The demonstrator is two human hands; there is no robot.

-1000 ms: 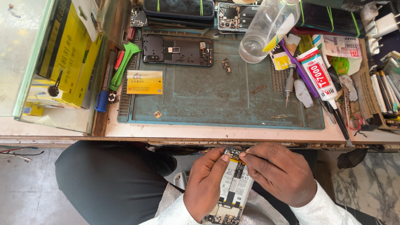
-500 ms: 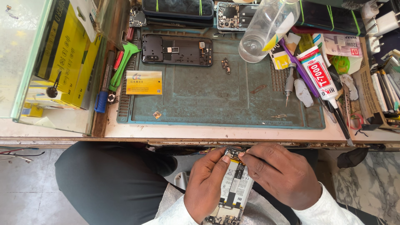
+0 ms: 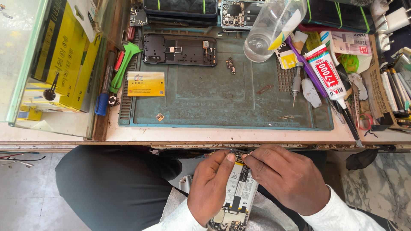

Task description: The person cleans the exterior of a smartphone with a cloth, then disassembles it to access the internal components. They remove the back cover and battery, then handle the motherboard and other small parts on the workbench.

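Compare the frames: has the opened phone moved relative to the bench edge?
No. The phone sits in the same spot below the bench edge, held between the left hand and right hand.

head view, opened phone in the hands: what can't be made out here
- Opened phone, head view: its top end is hidden under the fingertips of the left hand and right hand.
- Its bottom end is cut off by the lower frame edge.
- Any small part being pinched: too small to tell.

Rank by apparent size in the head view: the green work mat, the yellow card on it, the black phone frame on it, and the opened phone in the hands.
1. Green work mat
2. Black phone frame and opened phone: similar; the phone is nearer and partly covered, so unranked
3. Yellow card
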